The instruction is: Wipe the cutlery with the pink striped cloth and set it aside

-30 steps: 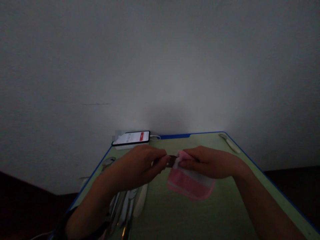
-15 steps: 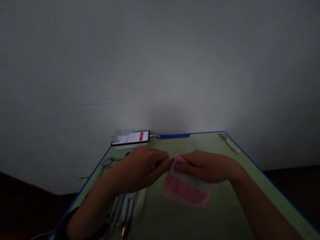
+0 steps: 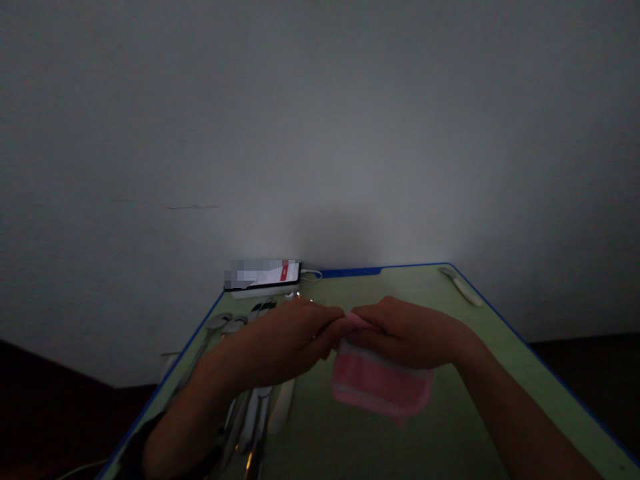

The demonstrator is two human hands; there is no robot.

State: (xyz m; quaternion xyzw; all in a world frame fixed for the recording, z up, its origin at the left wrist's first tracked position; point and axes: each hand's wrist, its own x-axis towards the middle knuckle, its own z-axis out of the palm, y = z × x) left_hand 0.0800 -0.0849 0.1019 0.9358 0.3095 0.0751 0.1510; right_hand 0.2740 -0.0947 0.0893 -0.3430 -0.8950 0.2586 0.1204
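Note:
My right hand [image 3: 400,333] is closed on a pink-and-white striped cloth [image 3: 383,387], whose lower part hangs below the fingers over the table. My left hand [image 3: 295,337] is closed, its fingertips and thumb pinched together at the cloth's upper left corner. Whatever lies inside the left fingers is hidden. The two hands meet above the middle of the table. Under and beside the left forearm lies a group of cutlery [image 3: 250,420], several pieces with long handles. Spoon bowls [image 3: 219,322] show at its far left end.
The light green table [image 3: 320,440] has a blue edge and stands against a grey wall [image 3: 330,133]. A lit phone [image 3: 265,275] with a white cable [image 3: 313,273] rests at the back left. One piece of cutlery with a pale handle [image 3: 465,291] lies at the far right.
The cloth has shifted slightly right, and its upper corner is now bunched between the two hands. My left hand has moved a little right, closer to the right hand.

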